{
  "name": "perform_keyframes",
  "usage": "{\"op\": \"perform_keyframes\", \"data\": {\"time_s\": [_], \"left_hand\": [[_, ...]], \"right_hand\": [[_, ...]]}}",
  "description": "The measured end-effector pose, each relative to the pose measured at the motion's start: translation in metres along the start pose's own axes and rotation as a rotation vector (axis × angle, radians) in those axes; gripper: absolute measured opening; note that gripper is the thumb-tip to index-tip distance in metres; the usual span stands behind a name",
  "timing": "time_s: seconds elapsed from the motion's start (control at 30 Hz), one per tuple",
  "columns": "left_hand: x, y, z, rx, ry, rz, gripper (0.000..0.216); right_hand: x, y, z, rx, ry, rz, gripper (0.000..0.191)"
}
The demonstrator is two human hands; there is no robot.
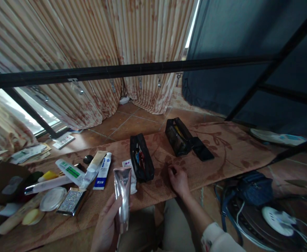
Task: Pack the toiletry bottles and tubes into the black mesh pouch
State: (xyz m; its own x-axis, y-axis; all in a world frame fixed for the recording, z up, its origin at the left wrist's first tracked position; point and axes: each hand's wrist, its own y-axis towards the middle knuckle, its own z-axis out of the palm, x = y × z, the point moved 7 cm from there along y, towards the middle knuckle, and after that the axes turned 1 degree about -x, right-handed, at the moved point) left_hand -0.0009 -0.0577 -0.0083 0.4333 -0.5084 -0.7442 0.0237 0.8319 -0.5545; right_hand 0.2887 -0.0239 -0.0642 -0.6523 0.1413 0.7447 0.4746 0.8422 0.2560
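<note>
My left hand (pixel 108 217) is wrapped round a shiny pink squeeze tube (pixel 122 189), held upright above the cloth's near edge. Behind the tube lies a white packet (pixel 133 185), partly covered by it. A black mesh pouch (pixel 145 157) stands unzipped just beyond, with pens or similar slim items inside. My right hand (pixel 178 178) rests on the cloth with its fingers curled in and nothing visible in them. Past it stands a second mesh pouch (pixel 178 140), also unzipped, beside a black phone-like slab (pixel 202 148).
Left on the brown cloth (pixel 227 147) lie a white-and-blue tube (pixel 102 171), a white-and-green tube (pixel 69 171), a round white lid (pixel 53 198), a glittery case (pixel 71 202) and a cardboard box (pixel 4 182). A black rail (pixel 148 68) crosses ahead. A power strip (pixel 278 220) sits lower right.
</note>
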Motion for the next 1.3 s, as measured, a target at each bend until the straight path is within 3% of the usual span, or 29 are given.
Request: {"op": "perform_keyframes", "data": {"time_s": [0.13, 0.33, 0.53, 0.77, 0.93, 1.3], "left_hand": [[-0.001, 0.0, -0.004, -0.048, 0.032, 0.005, 0.049], [0.011, 0.007, -0.016, -0.025, 0.063, -0.008, 0.041], [0.022, 0.028, -0.025, 0.004, -0.086, -0.085, 0.03], [0.017, 0.065, -0.031, 0.185, -0.244, -0.222, 0.024], [0.014, 0.074, -0.02, 0.366, -0.337, -0.174, 0.027], [0.018, 0.078, -0.021, 0.352, -0.355, -0.157, 0.032]], "right_hand": [[-0.004, 0.0, 0.003, -0.004, -0.039, 0.003, 0.023], [-0.006, -0.002, 0.006, 0.002, -0.086, 0.005, 0.024], [0.001, -0.004, 0.006, 0.0, -0.136, -0.005, 0.023], [0.003, -0.004, 0.005, -0.011, -0.174, -0.004, 0.023], [0.005, -0.004, 0.005, -0.003, -0.188, -0.018, 0.022], [0.006, -0.006, 0.005, 0.012, -0.197, -0.027, 0.023]]}}
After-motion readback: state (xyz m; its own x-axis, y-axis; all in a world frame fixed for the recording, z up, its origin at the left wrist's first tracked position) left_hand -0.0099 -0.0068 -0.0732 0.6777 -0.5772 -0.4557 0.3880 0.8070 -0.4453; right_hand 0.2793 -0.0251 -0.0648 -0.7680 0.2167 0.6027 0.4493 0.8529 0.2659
